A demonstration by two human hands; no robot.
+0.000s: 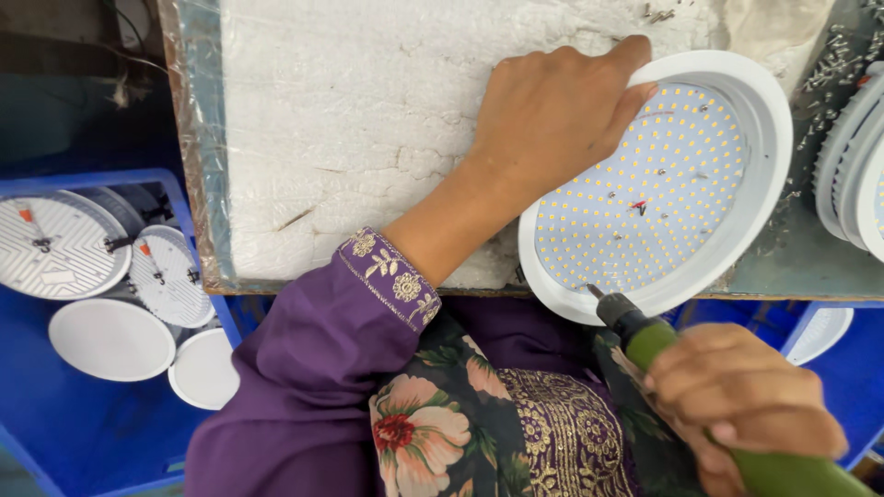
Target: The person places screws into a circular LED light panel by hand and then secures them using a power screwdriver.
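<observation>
This is a small lamp-assembly workshop. The surface (368,120) is a worn bench padded with cracked white foam sheet. A round white lamp housing (656,184) lies on it, its board dotted with rows of tiny diodes, and loose screws (829,60) lie scattered near a stack of more housings (856,175). A green powered screwdriver (681,368) is in hand, and a blue crate (101,304) beside the bench holds further round lamp parts.

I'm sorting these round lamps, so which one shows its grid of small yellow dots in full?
The white round lamp on the bench under the left hand, with the green screwdriver at its rim. The ones in the blue crate show backs or plain white faces.
</observation>
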